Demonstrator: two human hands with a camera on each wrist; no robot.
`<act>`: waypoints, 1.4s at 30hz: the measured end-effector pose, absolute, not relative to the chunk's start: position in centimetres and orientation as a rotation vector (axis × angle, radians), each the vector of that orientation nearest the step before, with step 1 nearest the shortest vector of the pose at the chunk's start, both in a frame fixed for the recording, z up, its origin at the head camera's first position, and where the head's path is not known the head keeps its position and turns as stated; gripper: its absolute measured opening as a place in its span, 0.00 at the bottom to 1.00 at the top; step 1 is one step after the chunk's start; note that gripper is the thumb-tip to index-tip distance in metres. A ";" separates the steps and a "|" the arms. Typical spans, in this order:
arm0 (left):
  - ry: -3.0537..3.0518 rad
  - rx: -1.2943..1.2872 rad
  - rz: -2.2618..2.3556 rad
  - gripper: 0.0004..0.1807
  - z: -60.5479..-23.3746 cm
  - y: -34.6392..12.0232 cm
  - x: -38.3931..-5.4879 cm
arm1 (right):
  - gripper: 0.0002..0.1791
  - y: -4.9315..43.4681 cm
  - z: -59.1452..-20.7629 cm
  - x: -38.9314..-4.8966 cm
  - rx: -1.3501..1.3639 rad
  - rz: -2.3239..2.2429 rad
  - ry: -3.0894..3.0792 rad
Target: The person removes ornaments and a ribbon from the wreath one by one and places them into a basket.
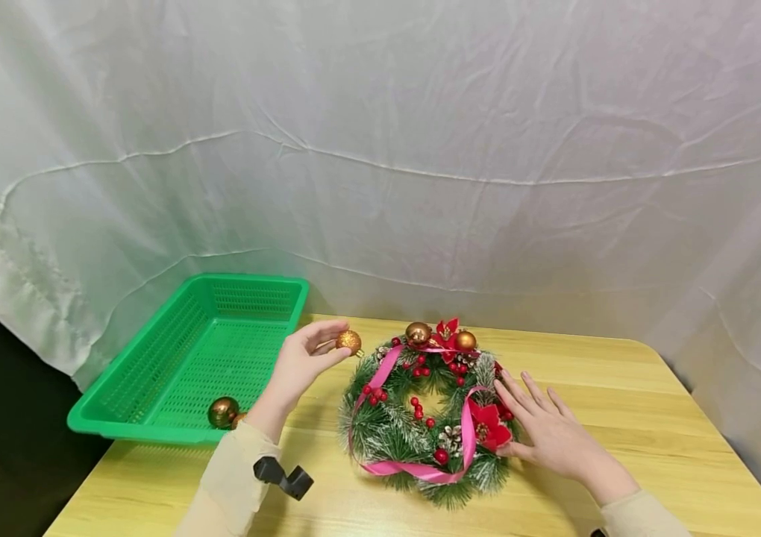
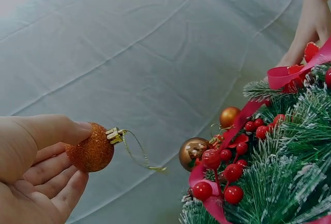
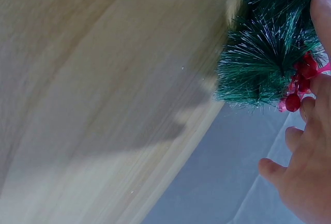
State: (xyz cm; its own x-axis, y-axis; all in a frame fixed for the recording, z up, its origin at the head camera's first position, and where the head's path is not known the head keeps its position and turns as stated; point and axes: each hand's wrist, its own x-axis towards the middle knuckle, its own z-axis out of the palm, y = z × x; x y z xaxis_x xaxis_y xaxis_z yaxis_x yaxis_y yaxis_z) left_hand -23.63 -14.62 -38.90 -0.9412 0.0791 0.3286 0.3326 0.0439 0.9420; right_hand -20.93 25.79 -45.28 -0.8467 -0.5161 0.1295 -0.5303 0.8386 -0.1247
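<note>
My left hand pinches a glittery orange-gold bauble between thumb and fingers. From the bauble's gold cap a thin gold string loop hangs free, pointing toward the wreath. The green pine wreath lies on the table just right of that hand, trimmed with pink ribbon, red berries and red poinsettias. Two baubles, one shiny bronze and one gold, sit at its far edge. My right hand, fingers spread, touches the wreath's right side near a poinsettia.
A green perforated basket stands at the left of the wooden table. Inside its near corner lies a bronze bauble, with another partly hidden behind my left forearm. A pale cloth curtain hangs behind the table.
</note>
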 end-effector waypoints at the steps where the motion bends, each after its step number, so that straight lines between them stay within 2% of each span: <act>1: -2.134 -0.420 -2.000 0.23 -38.9 -14.9 -23.4 | 0.54 25.8 -45.3 -20.9 0.834 0.237 -2.925; 20: -2.192 -0.288 -1.945 0.28 -39.7 -20.7 -19.8 | 0.53 25.7 -45.5 -20.6 0.857 0.254 -2.876; 42: -2.278 -0.106 -1.765 0.29 -39.6 -27.0 -19.0 | 0.54 25.8 -45.3 -20.6 0.850 0.257 -2.895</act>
State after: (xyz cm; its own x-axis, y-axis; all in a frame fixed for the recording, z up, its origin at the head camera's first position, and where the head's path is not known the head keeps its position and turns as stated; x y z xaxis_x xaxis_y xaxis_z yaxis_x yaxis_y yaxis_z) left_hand -19.02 -27.01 -39.57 -0.9643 -0.0993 0.2455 0.2129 0.2603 0.9418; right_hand -20.62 25.79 -45.27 -0.8366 -0.5252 0.1559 -0.5444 0.8287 -0.1298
